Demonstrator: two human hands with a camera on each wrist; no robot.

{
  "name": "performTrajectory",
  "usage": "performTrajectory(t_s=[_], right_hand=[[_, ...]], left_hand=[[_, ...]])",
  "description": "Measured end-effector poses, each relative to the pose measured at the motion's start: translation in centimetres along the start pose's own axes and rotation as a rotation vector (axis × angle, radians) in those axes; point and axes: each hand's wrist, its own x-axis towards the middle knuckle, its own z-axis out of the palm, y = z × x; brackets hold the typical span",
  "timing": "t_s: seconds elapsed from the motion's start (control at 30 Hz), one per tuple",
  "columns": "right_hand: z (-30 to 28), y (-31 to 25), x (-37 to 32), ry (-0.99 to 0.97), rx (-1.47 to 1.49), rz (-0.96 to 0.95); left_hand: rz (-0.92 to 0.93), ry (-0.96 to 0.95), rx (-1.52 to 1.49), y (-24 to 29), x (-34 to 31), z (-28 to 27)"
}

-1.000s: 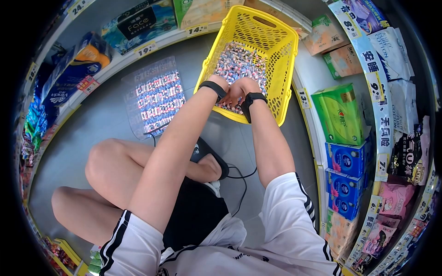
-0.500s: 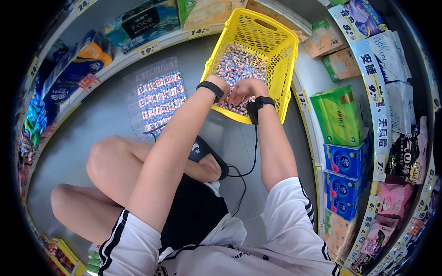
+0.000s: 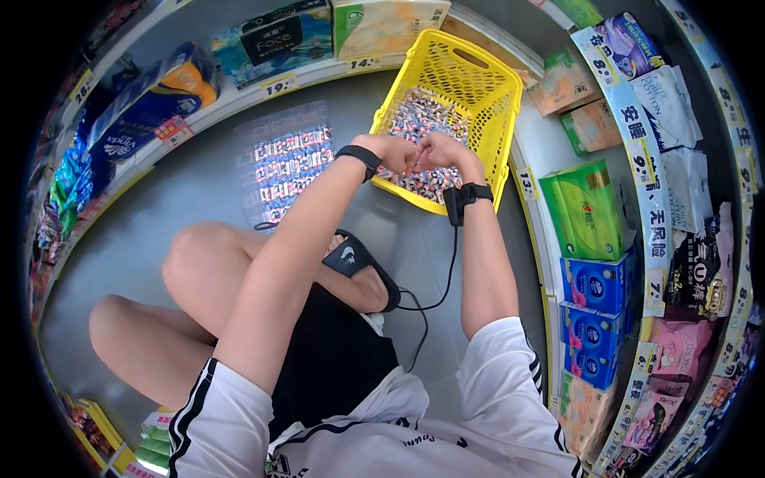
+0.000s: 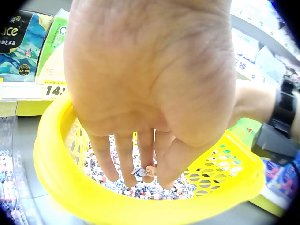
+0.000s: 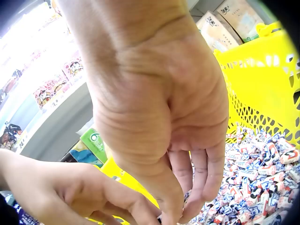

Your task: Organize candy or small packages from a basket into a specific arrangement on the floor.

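Observation:
A yellow perforated shopping basket [image 3: 510, 103] holds a heap of small wrapped candies [image 3: 434, 111] in white, blue and red. Over the near part of the heap, my left hand [image 3: 389, 151] and right hand [image 3: 442, 151] meet at their fingertips in the head view. In the left wrist view, a wrapped candy [image 4: 140, 171] shows at the left fingertips, pinched by fingers and thumb. My right thumb and fingers come together in the right wrist view, with a sliver of a small candy [image 5: 187, 194] between them, mostly hidden.
Left of the basket, a clear plastic tray with rows of candies [image 3: 291, 163] lies on the grey floor. A sandalled foot [image 3: 351, 259] and a black cable [image 3: 442, 291] are near the basket. Shelves with tissue packs [image 3: 586, 211] curve around both sides.
The head view has shifted, so basket and tray appear lower and farther right. My hands were slightly apart half a second ago and now meet at the fingertips.

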Motion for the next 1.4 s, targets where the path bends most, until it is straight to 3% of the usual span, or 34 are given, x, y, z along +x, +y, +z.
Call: performTrajectory(t_s=[0.03,0.1,0.17,0.23,0.27,0.33,0.43,0.57,0.8,1.03,1.13,1.23,1.4], right_hand=[[0.7,1.1,1.2,0.001,-0.003,-0.005],[2.1,2.7,3.1,0.331,-0.100,-0.233],[2.1,2.8,2.6,0.257,-0.089,-0.250],[2.6,3.2,3.0,0.407,-0.108,-0.308],[1.8,-1.5,-1.2,0.284,-0.022,-0.261],[1.6,-3.0,-2.1,0.255,0.034,-0.242],[1.7,-4.5,-3.0,0.237,0.090,-0.225],[1.6,-8.5,-5.5,0.322,-0.037,-0.150],[4.0,-12.5,-7.5,0.406,-0.058,-0.225],[8.6,-14.5,-6.0,0.378,-0.160,-0.128],[10.1,-15.6,-4.9,0.299,-0.155,-0.163],[11.9,-15.9,-3.5,0.259,-0.123,-0.178],[15.3,-16.8,-1.0,0.403,-0.219,-0.123]], left_hand=[[-0.003,0.005,0.002,-0.6,0.4,0.6],[0.507,0.461,-0.095,-1.6,1.0,1.8],[0.501,0.387,-0.144,-1.5,0.2,1.5],[0.416,0.436,-0.174,-1.0,-1.0,1.7],[0.414,0.442,-0.174,-0.9,-1.7,1.6],[0.188,0.438,-0.194,-0.8,-3.0,1.3],[0.183,0.467,-0.036,-1.0,-4.4,0.9],[0.310,0.566,0.010,-1.7,-5.8,0.4],[0.324,0.641,-0.123,-1.6,-10.9,1.4],[0.260,0.495,-0.329,-4.8,-13.6,3.6],[0.225,0.336,-0.366,-7.0,-14.2,4.0],[0.163,0.318,-0.253,-8.9,-14.4,4.5],[0.007,0.311,-0.299,-10.9,-14.4,5.3]])
